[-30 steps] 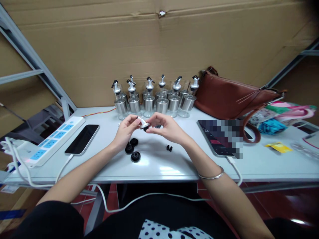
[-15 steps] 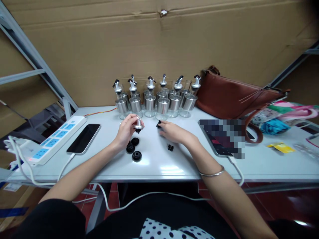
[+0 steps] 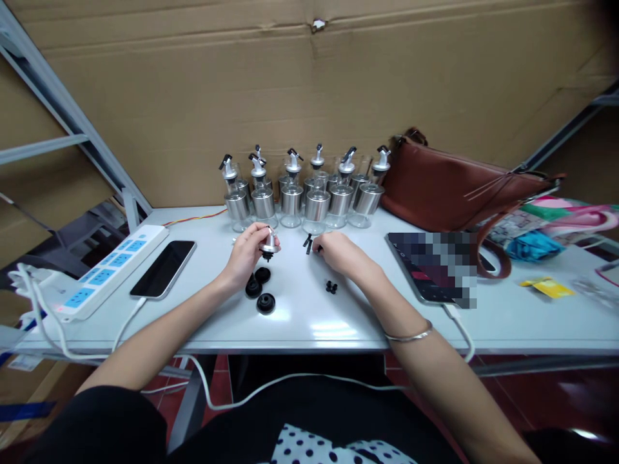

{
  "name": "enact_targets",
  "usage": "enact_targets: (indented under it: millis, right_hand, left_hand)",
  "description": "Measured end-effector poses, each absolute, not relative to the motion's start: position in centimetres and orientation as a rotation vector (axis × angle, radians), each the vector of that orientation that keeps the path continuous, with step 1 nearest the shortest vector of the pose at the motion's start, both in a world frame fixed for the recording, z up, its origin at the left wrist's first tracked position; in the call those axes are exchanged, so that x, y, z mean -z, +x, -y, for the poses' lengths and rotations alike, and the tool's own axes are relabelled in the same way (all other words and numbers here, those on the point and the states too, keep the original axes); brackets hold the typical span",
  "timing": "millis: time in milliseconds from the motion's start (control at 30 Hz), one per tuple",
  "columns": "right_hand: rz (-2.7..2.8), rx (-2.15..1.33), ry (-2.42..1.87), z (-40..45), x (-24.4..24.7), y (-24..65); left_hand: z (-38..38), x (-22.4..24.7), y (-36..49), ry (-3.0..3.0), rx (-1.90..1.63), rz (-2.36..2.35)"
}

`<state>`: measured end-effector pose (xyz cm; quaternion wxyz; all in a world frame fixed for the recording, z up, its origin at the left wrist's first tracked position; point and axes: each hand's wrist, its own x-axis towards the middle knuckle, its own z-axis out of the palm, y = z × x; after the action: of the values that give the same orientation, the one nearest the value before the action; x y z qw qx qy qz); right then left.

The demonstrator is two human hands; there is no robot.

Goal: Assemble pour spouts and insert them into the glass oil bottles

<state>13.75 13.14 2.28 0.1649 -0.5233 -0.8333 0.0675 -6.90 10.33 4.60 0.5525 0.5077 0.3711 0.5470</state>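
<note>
Head view: left grip (image 3: 245,255) pinches silver spout (image 3: 269,243).

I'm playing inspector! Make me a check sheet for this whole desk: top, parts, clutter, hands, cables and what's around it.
Surface: shiny pale grey table; light glares near its front edge.
Parts: silver pourer with black underside; three round black stoppers; tiny black pieces; slim black sticks; glass bottles with steel sleeves at the back, several topped with similar pourers.
Clutter: black-screened phone, dark tablet, brown handbag, small yellow packet.
Hands: left hand holds that silver pourer; right hand is beside the slim black sticks, its grip unclear.
Cables: white phone cable, white tablet cable; red-and-yellow wire beyond the white power strip.
Surroundings: brown cardboard behind, grey metal frame at left, red tiled floor below.
Spills: nothing seen.
</note>
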Motion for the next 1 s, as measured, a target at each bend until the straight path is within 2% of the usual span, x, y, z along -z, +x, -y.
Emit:
enact_targets:
  millis: [200,467,733,1000]
  right_hand:
    - [2.288,-0.201,-1.472,-13.0,-3.5,13.1]
    - [1.85,-0.451,-1.19,-11.9,-5.1,11.8]
    - [1.894,-0.444,-0.942,-11.5,-4.7,10.9]
    - [1.815,-0.397,-0.885,-11.1,-4.8,10.7]
  left_hand:
    - [-10.3,-4.7,-6.9,1.228,-1.258,-0.893]
    - [-10.4,-3.9,-6.9,1.294,-1.169,-0.903]
    - [-10.3,-3.6,-6.9,1.337,-1.044,-0.892]
    - [-10.4,-3.5,-7.0,1.364,-1.049,-0.883]
